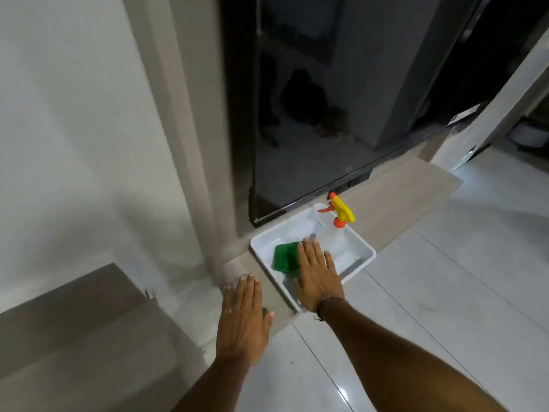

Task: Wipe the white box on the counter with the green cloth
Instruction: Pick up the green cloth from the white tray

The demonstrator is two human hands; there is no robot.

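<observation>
A white box (361,243) sits on a low beige ledge against a dark glossy appliance. Inside it lies a folded green cloth (285,257) at the left and a clear spray bottle (338,236) with a yellow and orange trigger head leaning at the far right. My right hand (317,276) is stretched flat over the box, fingers apart, its fingertips just right of the cloth and partly covering it; it holds nothing. My left hand (244,318) is flat with fingers extended, hovering over the ledge to the left of the box, holding nothing.
The dark appliance (326,114) rises right behind the box. A beige wall column (190,144) stands to the left. The ledge (410,197) runs to the right, with glossy white floor tiles (445,292) below. A wooden step (74,337) lies at lower left.
</observation>
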